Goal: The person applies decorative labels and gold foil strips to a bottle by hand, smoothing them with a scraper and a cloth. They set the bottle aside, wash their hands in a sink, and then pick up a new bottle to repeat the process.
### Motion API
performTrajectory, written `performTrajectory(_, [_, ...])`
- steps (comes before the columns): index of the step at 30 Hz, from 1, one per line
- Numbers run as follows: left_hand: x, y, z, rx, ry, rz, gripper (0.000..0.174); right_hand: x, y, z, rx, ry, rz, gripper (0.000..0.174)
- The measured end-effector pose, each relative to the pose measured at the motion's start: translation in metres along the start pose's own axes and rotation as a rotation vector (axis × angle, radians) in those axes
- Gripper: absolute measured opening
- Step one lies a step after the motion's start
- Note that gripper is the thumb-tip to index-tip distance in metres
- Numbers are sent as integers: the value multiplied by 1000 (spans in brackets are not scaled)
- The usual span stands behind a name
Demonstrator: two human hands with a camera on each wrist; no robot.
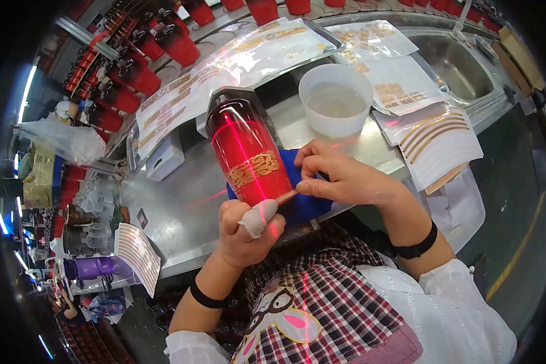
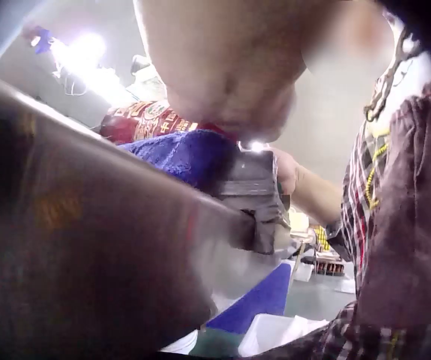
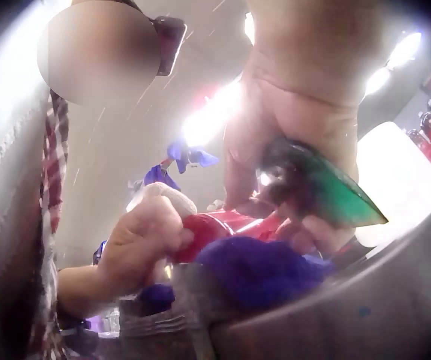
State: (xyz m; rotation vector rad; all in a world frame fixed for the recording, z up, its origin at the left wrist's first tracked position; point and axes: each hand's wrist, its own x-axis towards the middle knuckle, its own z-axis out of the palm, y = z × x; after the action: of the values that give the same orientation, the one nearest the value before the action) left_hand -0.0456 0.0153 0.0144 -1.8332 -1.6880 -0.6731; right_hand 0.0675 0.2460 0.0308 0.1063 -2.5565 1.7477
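Observation:
A glossy red bottle (image 1: 249,151) with a dark neck and a gold patterned band lies tilted on a blue cloth (image 1: 309,203), its base toward me. My left hand (image 1: 247,235), a white cover on one digit, grips the bottle at its base with curled fingers. My right hand (image 1: 340,173) is at the other side of the base, thumb and fingertips at a thin gold-tan strip (image 1: 286,197) along the bottom edge. Tucked in that hand is a dark scraper with a green blade (image 3: 343,191), clearest in the right wrist view. The bottle's underside is hidden.
A white tub of water (image 1: 336,100) stands behind my right hand. Sheets of gold decals (image 1: 182,100) lie on trays at the back, and striped sheets (image 1: 440,142) hang over the right edge. A sink (image 1: 455,64) is far right; several red bottles (image 1: 177,45) line the back left.

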Motion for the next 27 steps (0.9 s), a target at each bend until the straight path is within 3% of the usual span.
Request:
performTrajectory(3, [15,2,-1,48,-53,41,27,2,2,1,-15,4,-10,25])
performTrajectory(12, [1,2,4,-15,26,-31,29,2,2,1,-22,3,-17,27])
performTrajectory(15, [17,3,-4,19,-80,25,29,4,4,4,-5,9,-16,28])
performTrajectory(21, [-4,-1,3,-66,10,-36,30,2,0,2,-20,6,8,26])
performTrajectory(27, [15,2,-2,-2,-90,17,33,4,1,3,-3,-2,8,27])
